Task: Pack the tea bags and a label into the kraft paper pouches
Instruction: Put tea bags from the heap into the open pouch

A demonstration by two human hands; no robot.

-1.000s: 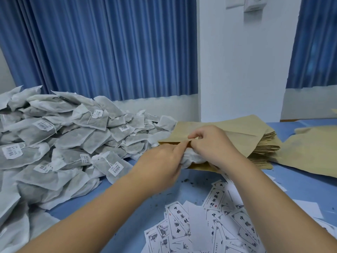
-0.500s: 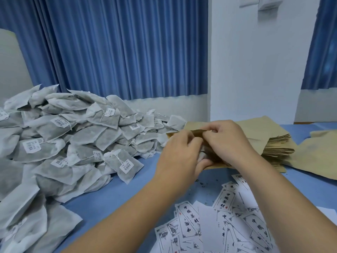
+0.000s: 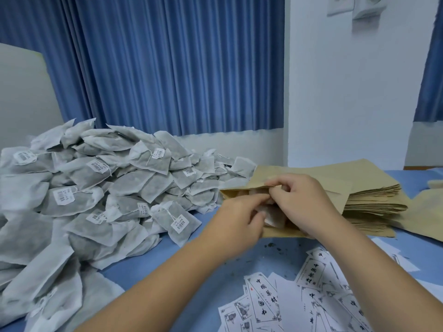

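A kraft paper pouch (image 3: 282, 232) lies on top of a stack of flat pouches (image 3: 374, 202), its mouth facing me and spread wide. My right hand (image 3: 299, 200) pinches the pouch's upper lip and holds it up. My left hand (image 3: 237, 221) reaches into the mouth with curled fingers on tea bags (image 3: 273, 218) that sit partly inside. A big heap of grey-white tea bags (image 3: 100, 195) with barcode tags fills the table's left side. Printed paper labels (image 3: 299, 300) lie scattered near me at the lower right.
The blue table top (image 3: 182, 259) shows between the heap and the labels, with dark tea crumbs on it. More kraft paper (image 3: 426, 216) lies at the far right. Blue curtains (image 3: 167, 68) and a white wall (image 3: 347, 92) stand behind the table.
The pouch mouth is now wider and the white tea bags have gone further inside. My left hand moved into the opening; my right hand lifted the upper lip.
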